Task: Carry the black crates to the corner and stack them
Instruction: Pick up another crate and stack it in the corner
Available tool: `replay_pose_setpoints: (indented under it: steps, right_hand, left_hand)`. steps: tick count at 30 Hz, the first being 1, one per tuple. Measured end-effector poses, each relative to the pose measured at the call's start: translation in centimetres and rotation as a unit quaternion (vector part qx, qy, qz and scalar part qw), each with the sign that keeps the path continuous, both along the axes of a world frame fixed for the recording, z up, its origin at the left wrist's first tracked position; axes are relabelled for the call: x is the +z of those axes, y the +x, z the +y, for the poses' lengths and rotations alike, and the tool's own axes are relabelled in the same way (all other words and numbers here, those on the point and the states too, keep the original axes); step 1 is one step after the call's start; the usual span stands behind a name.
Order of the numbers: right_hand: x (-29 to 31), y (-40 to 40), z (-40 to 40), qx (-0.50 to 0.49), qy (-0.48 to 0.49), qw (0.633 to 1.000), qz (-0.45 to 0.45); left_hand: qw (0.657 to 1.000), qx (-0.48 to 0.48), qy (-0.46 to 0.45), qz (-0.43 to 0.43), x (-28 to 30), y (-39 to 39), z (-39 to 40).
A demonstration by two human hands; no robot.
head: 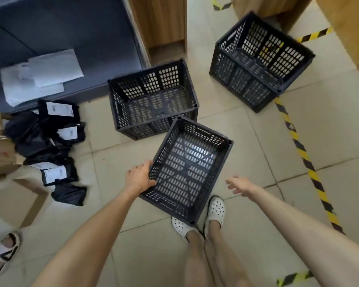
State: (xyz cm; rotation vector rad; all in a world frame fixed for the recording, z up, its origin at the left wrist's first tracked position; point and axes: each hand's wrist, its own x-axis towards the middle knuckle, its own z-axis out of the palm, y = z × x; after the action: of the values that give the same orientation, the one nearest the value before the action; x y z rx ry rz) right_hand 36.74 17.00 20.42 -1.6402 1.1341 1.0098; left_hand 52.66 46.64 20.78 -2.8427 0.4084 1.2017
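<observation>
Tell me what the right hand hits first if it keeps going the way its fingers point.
Most likely the right wall of the nearest black crate: the open right hand points left toward it, nothing between. Depth is unclear.

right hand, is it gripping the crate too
No, the right hand hangs open in the air beside the nearest crate, clear of its rim, while only the left hand holds the opposite edge.

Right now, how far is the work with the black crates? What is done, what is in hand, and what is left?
Done: two crates already stand stacked at the far right, by the striped tape. In hand: the left hand grips the near crate by its rim; the right hand is open and off it. Left: carrying this crate over, then the middle crate, which sits untouched on the floor.
</observation>
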Motion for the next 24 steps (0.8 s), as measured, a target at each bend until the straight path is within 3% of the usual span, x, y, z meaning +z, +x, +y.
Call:
replay_pose_setpoints:
  steps: [5, 14, 18, 24]
  right_hand:
    - [-6.7, 0.3, 0.2, -0.083, -0.003, 0.997, -0.007]
    - [-18.3, 0.0, 1.5, -0.124, 0.005, 0.992, 0.032]
    - [-21.1, 1.5, 1.5, -0.167, 0.018, 0.985, 0.035]
    - [-24.5, 3.1, 0.8, -0.253, -0.003, 0.967, 0.041]
  left_hand:
    - [0.997, 0.066, -0.018, 0.024, -6.0, 0.1, -0.7]
    - [0.989, 0.126, -0.040, 0.071, -16.9, 0.9, 0.1]
    - [0.968, 0.212, -0.095, 0.098, -20.7, 2.7, 0.2]
    - [0.955, 0.251, -0.122, 0.099, -24.1, 5.6, -1.7]
